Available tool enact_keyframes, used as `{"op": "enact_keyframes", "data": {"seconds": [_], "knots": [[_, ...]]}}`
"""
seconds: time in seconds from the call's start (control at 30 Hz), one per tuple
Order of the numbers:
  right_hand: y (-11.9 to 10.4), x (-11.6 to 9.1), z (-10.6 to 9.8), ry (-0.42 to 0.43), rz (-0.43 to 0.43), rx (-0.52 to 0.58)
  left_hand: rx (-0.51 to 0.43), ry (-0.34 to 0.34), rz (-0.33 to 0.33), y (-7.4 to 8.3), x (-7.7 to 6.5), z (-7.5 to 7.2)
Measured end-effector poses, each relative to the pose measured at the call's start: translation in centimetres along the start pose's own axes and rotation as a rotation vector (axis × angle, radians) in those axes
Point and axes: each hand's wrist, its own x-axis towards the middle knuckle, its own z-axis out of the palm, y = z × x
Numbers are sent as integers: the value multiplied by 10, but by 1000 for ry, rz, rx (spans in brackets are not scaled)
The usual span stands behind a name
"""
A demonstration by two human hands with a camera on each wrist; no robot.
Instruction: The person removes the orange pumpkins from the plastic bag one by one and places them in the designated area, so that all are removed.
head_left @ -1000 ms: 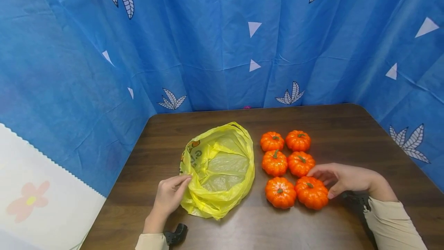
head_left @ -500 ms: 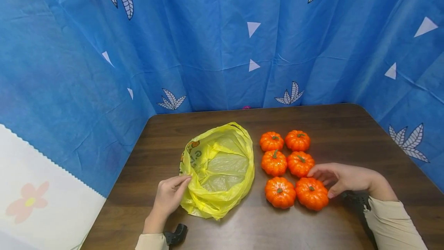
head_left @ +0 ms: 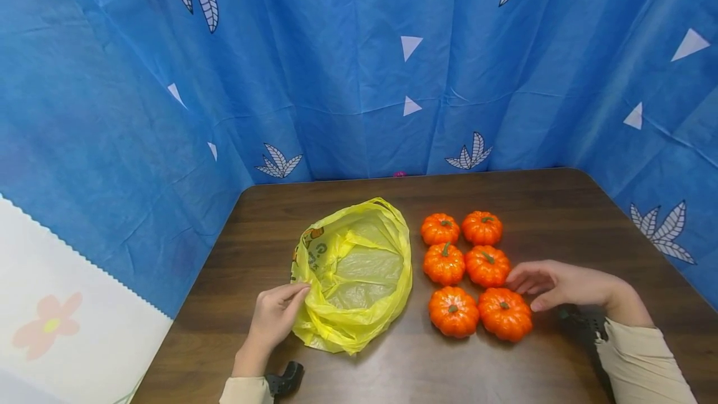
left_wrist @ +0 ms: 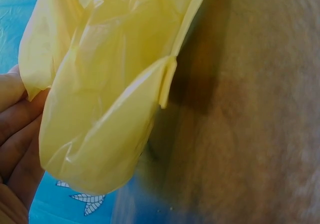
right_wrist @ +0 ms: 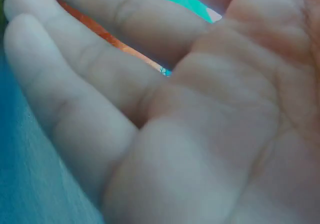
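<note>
A yellow plastic bag [head_left: 336, 323] stands on the table with its mouth spread wide, facing up. My left hand [head_left: 273, 315] pinches the near-left part of its rim; in the left wrist view the thin yellow film [left_wrist: 105, 109] hangs beside the fingers. To the right of the bag, several glossy orange pumpkins with green stems sit in two columns. The near-right pumpkin [head_left: 505, 315] is closest to my right hand [head_left: 574, 290]. That hand is relaxed and holds nothing, its fingertips just right of this pumpkin. The right wrist view shows the bare palm [right_wrist: 215, 114] and loosely bent fingers.
Other pumpkins include the near-left one [head_left: 454, 312] and the far-right one [head_left: 482, 227]. The dark wooden table [head_left: 561, 217] has a blue curtain [head_left: 359, 67] along its back and sides. A white cloth [head_left: 84, 304] hangs at the left.
My right hand has drawn back slightly to the right from the near-right pumpkin, which has shifted a little toward the near side. My left hand and the bag have not moved.
</note>
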Motion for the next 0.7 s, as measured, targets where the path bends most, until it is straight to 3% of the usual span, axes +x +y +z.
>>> {"op": "enact_keyframes", "data": {"seconds": [0.2,0.4,0.53,0.7], "knots": [[-2,2,0,62,34,7,-3,5,7,-2,-2,-1],[-10,3,-2,184,105,-43,11,-8,2,0,-1,-5],[-16,6,-1,297,110,-160,27,-28,18,2,4,-9],[-28,18,-2,478,172,-399,109,-54,63,6,10,-18]]}}
